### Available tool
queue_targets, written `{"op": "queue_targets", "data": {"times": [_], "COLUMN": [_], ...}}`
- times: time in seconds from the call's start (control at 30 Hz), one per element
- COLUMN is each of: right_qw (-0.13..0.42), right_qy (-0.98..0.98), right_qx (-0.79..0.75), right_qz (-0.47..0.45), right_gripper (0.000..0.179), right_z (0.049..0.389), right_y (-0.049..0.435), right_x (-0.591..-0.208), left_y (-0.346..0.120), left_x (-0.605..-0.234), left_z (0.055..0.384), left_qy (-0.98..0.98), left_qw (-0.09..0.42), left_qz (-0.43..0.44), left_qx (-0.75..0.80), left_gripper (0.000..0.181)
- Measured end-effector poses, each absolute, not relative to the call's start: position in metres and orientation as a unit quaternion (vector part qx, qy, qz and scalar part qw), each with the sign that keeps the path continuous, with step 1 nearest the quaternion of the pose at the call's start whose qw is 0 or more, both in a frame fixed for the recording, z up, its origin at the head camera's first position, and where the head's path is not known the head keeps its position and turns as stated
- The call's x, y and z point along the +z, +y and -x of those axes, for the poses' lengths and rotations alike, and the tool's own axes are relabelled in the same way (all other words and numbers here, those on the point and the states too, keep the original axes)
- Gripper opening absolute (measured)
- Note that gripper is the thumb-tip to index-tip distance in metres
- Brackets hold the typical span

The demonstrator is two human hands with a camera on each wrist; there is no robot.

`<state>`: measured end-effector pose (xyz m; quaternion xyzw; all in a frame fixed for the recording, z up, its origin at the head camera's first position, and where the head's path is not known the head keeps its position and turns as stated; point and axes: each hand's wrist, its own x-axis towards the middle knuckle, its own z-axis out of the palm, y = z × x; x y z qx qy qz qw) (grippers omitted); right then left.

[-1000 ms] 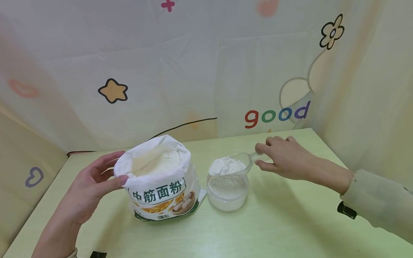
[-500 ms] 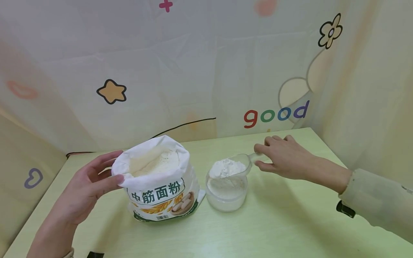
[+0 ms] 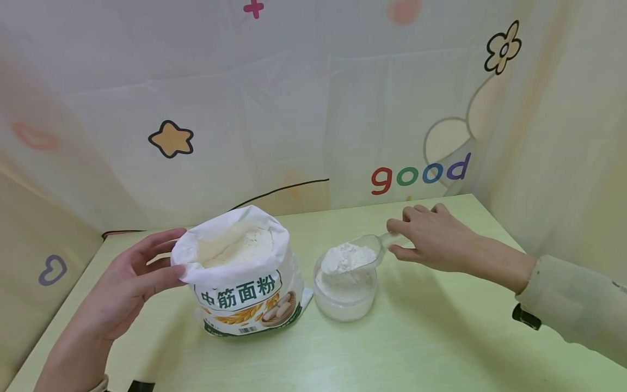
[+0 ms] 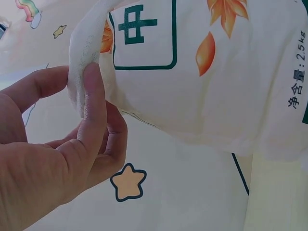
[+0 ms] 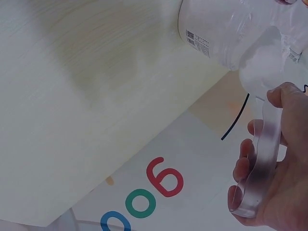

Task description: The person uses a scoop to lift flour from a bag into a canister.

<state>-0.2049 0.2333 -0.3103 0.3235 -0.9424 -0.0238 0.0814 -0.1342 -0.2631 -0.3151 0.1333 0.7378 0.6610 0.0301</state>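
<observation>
My left hand (image 3: pixel 139 277) pinches the folded rim of a white flour bag (image 3: pixel 289 267), which stands open at the top with flour inside. In the left wrist view, the thumb (image 4: pixel 94 96) lies on the outside of that rim. My right hand (image 3: pixel 433 237) grips the handle of a clear plastic scoop (image 3: pixel 374 245), and its fingers (image 5: pixel 243 166) curl round the handle. Heaped white flour (image 3: pixel 348 257) fills the scoop, which overlaps the mouth of a round clear tub (image 3: pixel 345 307). Flour also shows through the tub's wall. The bag stands just left of the tub.
Both stand on a pale wood-grain table (image 3: pixel 421 337). Behind it hangs a printed curtain (image 3: pixel 274 120), with side panels at left and right. A black strap piece (image 3: pixel 526 317) hangs under the right sleeve (image 3: pixel 573 305).
The scoop has dipped slightly at its front over the tub, and its flour heap sits a little lower. My left hand has shifted slightly left, still at the bag's rim.
</observation>
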Motion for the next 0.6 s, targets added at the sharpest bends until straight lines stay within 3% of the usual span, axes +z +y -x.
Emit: {"op": "queue_targets", "data": {"times": [0.6], "right_qw": [0.125], "right_qy": [-0.923], "right_qx": [-0.082], "right_qz": [-0.354], "right_gripper": [0.025], "right_z": [0.2081], "right_y": [0.2342], "right_x": [-0.3082], "left_y": [-0.2618], "left_x": [-0.3164], "left_z": [0.1341], "left_qy": [0.735], "left_qw": [0.031], "left_qz": [-0.125], "left_qx": [0.666], "left_gripper": [0.053]}}
